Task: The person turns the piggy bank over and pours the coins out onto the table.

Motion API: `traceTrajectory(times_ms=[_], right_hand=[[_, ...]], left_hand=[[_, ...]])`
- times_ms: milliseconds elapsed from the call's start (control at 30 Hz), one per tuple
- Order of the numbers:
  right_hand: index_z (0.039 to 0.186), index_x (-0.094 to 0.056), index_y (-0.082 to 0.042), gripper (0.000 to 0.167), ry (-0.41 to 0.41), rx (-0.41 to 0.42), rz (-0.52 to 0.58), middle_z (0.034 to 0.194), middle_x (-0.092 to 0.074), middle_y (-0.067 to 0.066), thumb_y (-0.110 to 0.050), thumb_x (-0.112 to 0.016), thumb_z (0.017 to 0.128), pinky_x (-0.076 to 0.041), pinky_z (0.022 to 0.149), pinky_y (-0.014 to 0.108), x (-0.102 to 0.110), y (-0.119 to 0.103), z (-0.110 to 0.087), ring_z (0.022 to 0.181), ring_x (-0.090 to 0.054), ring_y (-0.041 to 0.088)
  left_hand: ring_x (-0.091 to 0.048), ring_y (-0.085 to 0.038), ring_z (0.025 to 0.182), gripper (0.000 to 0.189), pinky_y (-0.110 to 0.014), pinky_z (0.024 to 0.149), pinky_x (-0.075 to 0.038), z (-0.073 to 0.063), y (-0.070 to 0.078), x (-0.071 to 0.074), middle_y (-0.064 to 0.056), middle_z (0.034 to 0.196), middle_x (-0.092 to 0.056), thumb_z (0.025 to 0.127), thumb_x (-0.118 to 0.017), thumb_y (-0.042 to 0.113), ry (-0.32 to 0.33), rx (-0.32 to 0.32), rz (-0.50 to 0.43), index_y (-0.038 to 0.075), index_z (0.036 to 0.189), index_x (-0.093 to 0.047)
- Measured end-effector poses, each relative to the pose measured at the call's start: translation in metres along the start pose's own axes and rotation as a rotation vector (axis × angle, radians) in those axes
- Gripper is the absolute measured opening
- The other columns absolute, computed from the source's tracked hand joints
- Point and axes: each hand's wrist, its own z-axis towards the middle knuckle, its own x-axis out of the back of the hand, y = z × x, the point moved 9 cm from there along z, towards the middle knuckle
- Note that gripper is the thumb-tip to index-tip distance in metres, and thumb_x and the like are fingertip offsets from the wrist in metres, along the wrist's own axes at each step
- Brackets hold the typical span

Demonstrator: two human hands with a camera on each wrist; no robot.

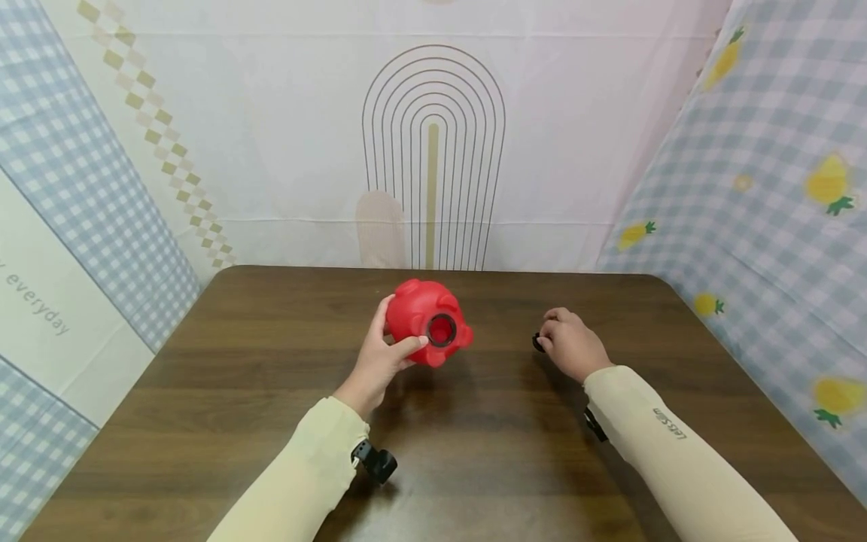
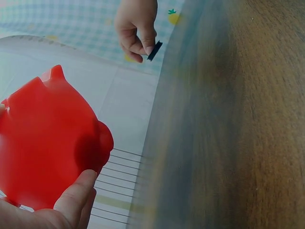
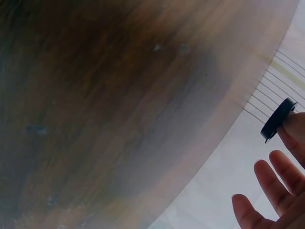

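Observation:
A red piggy bank (image 1: 410, 310) is held up over the table in my left hand (image 1: 381, 357). Its underside, with stubby feet and a round dark-rimmed hole (image 1: 442, 330), faces the head camera. The left thumb lies beside that hole while the other fingers reach round behind the body. Off to the right, my right hand (image 1: 572, 345) pinches a small round black stopper (image 3: 278, 120) by its edge. In the right wrist view the other fingers (image 3: 272, 186) of that hand are spread apart from the stopper. A gap separates the two hands.
Beneath both hands lies a dark brown wooden table (image 1: 271, 391). A white cloth backdrop (image 1: 284, 135) hangs behind its far edge, and checked cloth (image 1: 765, 248) with yellow fruit prints hangs along the right. Each wrist carries a small black camera (image 1: 376, 461).

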Motion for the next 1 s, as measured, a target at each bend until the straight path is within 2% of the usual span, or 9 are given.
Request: traceTrajectory(times_ms=[333,800,1000], right_hand=[[0.084,-0.069,-0.007,0.009,-0.058,-0.017,-0.019,0.123,-0.054,0.022,-0.011,-0.065,0.091,-0.053,0.074,0.047,-0.01,0.011,0.001,0.109,-0.054,0.04],[0.076,-0.068,-0.01,0.013,-0.12,-0.013,-0.027,0.117,-0.056,0.021,-0.009,-0.067,0.089,-0.052,0.078,0.047,-0.02,0.014,0.003,0.104,-0.056,0.037],[0.078,-0.07,-0.01,0.012,-0.157,-0.032,-0.012,0.117,-0.056,0.021,-0.01,-0.066,0.09,-0.052,0.079,0.047,-0.024,0.016,0.002,0.105,-0.056,0.037]], left_hand=[[-0.043,-0.03,0.122,0.08,-0.041,0.086,-0.055,0.004,-0.003,0.0,-0.006,0.136,-0.041,0.082,-0.072,0.01,0.002,0.007,-0.003,0.037,0.145,-0.031],[-0.043,-0.029,0.123,0.081,-0.042,0.086,-0.055,0.005,0.0,0.002,-0.006,0.136,-0.041,0.08,-0.073,0.012,-0.017,0.005,-0.001,0.038,0.144,-0.031],[-0.043,-0.029,0.122,0.08,-0.042,0.086,-0.055,0.006,0.0,0.004,-0.005,0.136,-0.041,0.08,-0.073,0.011,-0.017,0.003,0.004,0.038,0.144,-0.032]])
